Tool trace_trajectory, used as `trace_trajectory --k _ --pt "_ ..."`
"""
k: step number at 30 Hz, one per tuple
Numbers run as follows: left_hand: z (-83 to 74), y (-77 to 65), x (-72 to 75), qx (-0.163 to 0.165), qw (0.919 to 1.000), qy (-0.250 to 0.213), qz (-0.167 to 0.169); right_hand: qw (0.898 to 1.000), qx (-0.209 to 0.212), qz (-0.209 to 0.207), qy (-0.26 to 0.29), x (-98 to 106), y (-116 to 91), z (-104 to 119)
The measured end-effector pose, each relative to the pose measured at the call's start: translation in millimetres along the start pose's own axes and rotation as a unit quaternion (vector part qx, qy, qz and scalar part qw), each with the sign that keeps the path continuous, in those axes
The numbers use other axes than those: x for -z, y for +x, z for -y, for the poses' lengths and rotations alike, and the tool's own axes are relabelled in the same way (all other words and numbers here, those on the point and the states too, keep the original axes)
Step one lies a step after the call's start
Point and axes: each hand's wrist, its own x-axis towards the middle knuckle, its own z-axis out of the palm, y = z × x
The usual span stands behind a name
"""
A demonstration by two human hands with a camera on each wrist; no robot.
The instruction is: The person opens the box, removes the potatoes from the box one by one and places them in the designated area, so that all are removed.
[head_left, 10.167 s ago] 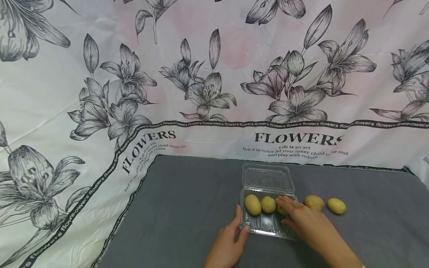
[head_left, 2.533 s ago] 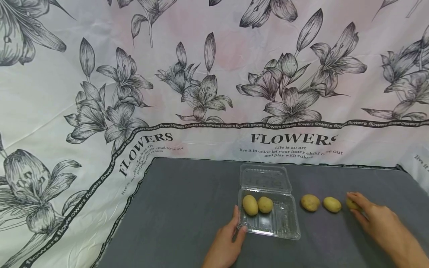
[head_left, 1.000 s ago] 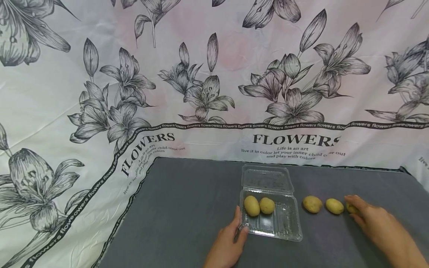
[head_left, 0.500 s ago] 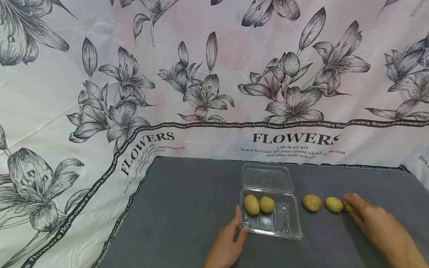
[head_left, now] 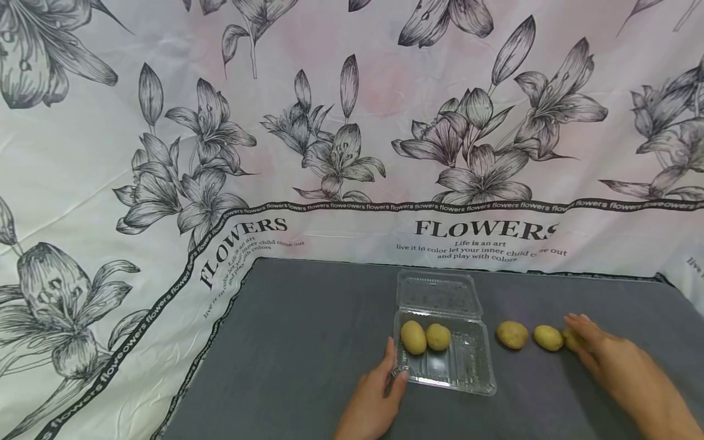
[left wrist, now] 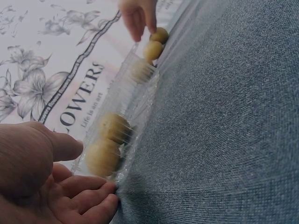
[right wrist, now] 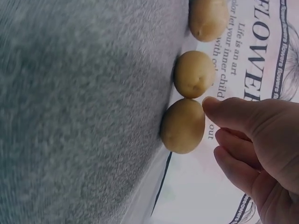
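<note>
Access from above into the tray's [head_left: 467, 360] right section is unobstructed; two potatoes [head_left: 414, 337] occupy its left. The left hand [head_left: 372, 394] blocks the near left corner, the lid [head_left: 437, 293] the far side. Counter [head_left: 308, 336] space separates tray from three potatoes [head_left: 513, 335]; the rightmost two touch, permitting no passage. The right hand [head_left: 624, 366] obstructs that end.

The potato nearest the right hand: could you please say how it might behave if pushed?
That potato would probably roll, though unevenly, since its outline is rounded but slightly oval. Pushed toward the neighbouring potato, it would likely nudge that one, as they touch.
</note>
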Motion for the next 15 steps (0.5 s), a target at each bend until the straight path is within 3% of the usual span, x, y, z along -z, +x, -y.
trace_trajectory --k 15 --pt "0.9 -0.6 -0.9 0.000 1.0000 0.003 -0.003 0.999 0.040 -0.018 0.009 -6.1 10.5 21.8"
